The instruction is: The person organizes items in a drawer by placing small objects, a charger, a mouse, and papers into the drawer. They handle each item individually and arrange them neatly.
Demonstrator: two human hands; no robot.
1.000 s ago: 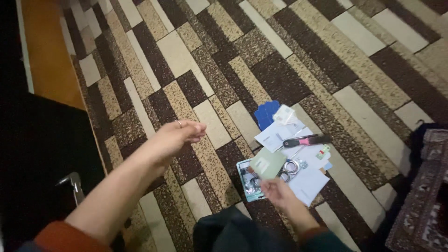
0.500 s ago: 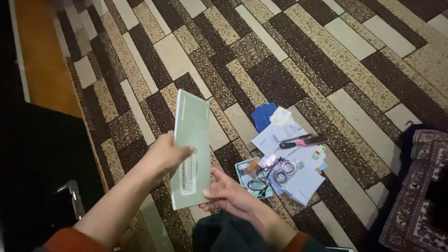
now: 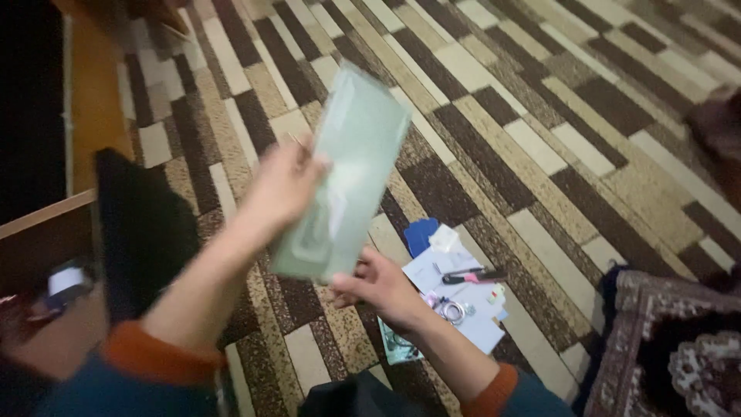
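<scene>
Pale green envelope (image 3: 343, 174) grasped by left hand (image 3: 285, 181) mid-edge and right hand (image 3: 378, 286) at bottom, above patterned carpet (image 3: 540, 116).

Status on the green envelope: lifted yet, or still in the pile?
Done: the pale green envelope is off the carpet. In hand: left hand grips its edge, right hand supports the bottom end. Left: papers, pen and blue card lie on the floor.

Pale green packet (image 3: 347, 177); brown-beige checked carpet (image 3: 540, 116); orange cuffs (image 3: 147, 359).
</scene>
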